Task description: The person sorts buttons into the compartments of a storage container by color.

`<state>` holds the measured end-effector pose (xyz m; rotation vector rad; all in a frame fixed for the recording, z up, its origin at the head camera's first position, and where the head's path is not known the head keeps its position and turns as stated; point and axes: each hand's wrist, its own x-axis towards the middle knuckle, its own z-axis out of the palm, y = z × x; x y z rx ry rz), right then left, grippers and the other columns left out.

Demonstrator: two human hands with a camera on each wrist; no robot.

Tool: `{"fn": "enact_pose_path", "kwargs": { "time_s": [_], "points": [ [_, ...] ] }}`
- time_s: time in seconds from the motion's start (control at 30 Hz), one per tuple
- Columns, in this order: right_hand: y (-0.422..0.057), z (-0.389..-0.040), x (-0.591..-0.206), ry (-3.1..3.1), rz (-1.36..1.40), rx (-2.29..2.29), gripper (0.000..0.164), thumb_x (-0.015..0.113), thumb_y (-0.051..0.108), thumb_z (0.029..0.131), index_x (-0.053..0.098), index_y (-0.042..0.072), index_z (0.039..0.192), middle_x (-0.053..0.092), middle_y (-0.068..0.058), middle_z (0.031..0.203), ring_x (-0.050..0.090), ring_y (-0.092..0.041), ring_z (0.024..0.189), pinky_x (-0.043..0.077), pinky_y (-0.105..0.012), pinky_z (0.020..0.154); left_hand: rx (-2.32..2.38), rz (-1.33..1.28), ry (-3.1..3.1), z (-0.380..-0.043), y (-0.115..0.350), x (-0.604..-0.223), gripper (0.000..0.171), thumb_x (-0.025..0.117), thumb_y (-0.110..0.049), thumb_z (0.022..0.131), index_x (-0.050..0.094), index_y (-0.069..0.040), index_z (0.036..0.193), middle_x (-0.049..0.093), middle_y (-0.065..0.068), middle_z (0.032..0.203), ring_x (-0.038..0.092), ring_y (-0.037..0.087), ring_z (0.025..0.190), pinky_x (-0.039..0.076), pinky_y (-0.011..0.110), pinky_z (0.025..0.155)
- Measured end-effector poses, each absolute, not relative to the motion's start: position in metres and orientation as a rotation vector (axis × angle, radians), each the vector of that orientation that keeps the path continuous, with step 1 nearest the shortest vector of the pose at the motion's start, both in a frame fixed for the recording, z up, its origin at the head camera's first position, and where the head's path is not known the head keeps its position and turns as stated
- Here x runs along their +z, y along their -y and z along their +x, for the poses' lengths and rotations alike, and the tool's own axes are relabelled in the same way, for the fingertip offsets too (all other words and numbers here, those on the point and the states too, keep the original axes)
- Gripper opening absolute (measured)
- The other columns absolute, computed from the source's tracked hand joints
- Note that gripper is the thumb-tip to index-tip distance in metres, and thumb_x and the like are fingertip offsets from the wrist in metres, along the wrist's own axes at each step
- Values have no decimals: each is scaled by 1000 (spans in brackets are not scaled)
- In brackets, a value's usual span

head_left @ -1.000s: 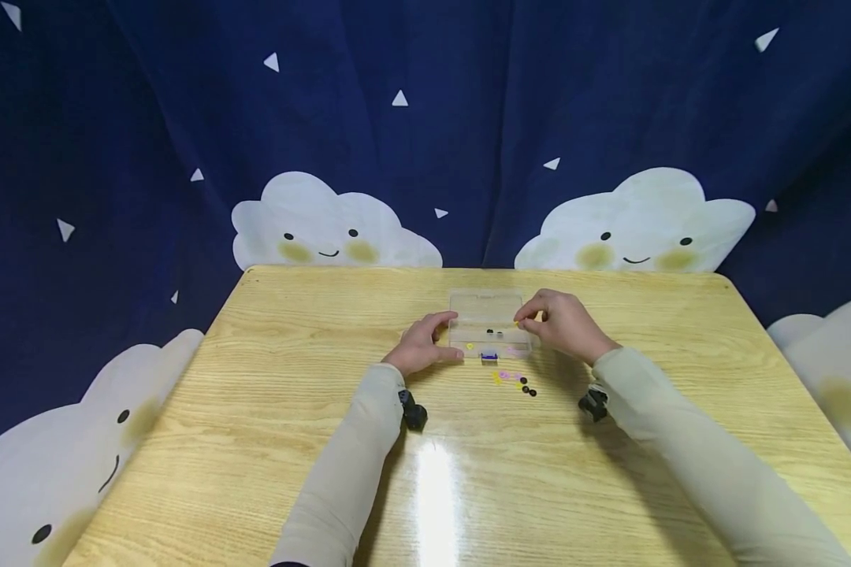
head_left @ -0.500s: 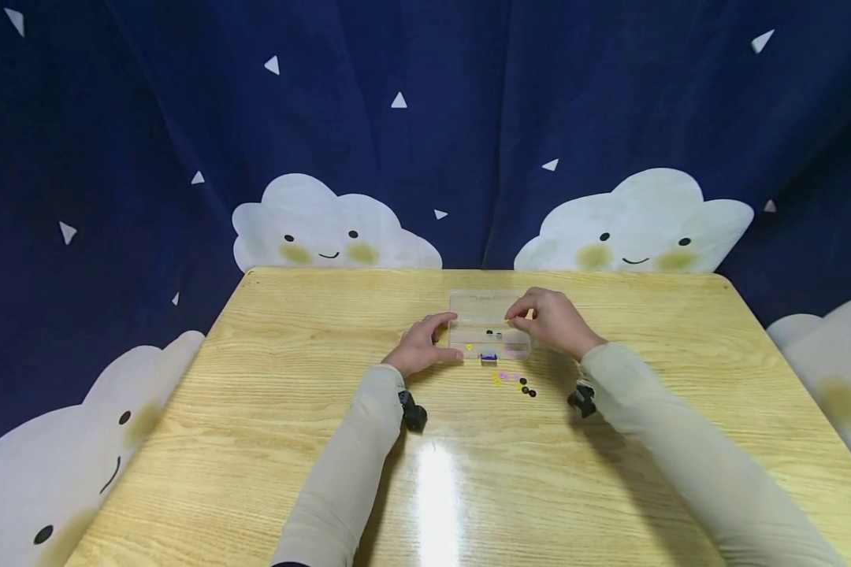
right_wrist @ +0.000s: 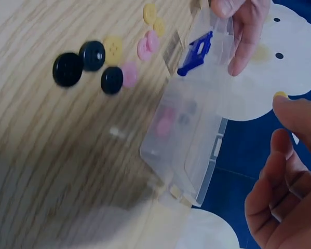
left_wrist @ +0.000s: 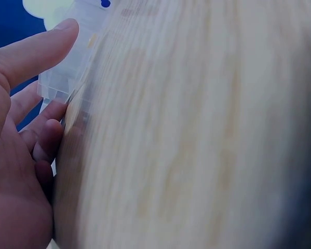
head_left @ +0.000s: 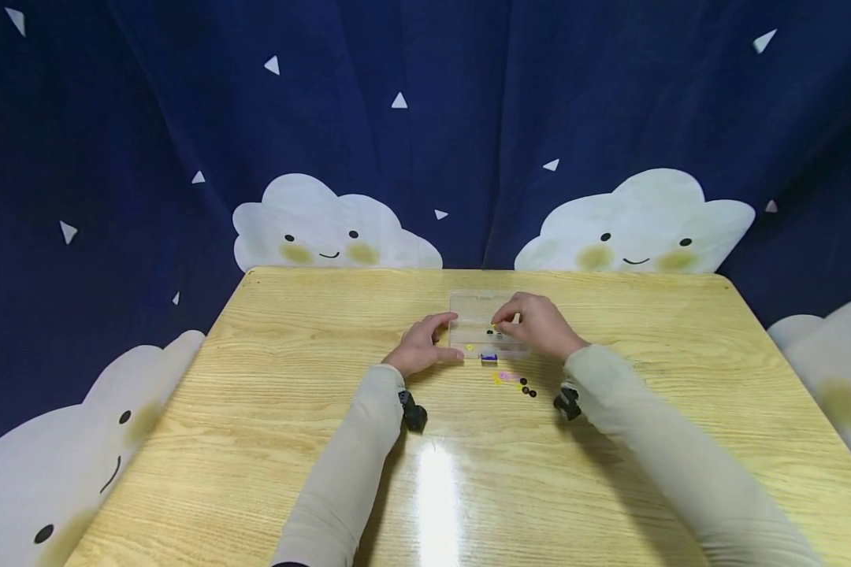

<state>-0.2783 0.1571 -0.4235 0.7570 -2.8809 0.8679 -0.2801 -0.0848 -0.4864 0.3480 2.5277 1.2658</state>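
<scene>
A clear plastic box (head_left: 471,305) lies on the table with its lid raised at the back. My left hand (head_left: 418,346) holds its left end, thumb at the front corner and fingers toward the back. Over the box, my right hand (head_left: 542,324) pinches a small yellow button (right_wrist: 281,95) between thumb and forefinger. Inside the box are a yellow button (head_left: 470,346), dark buttons (head_left: 490,331) and pink ones (right_wrist: 164,125). A blue latch (right_wrist: 197,53) sits on the box's front side.
In front of the box, loose black buttons (right_wrist: 67,69), yellow buttons (right_wrist: 149,13) and pink buttons (right_wrist: 145,49) lie on the wooden table (head_left: 312,315). A dark blue curtain (head_left: 461,118) with white clouds hangs behind the table's far edge.
My right hand has moved left over the box with the yellow button, from its right side to near the middle. My left hand has stayed at the box's left end.
</scene>
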Motion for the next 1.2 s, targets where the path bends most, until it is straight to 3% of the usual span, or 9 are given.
{"fn": "enact_pose_path", "kwargs": {
  "time_s": [1.2],
  "points": [
    [-119,-277,-440,2929,875,785,11,71,14,90,81,12,94,71,-3,89,63,-15,78,53,-34,75,1254,390,-2534,-282,87,-490,77,79,-33,85,41,-26,152,51,6,141,46,23,105,40,39,88]
  ]
}}
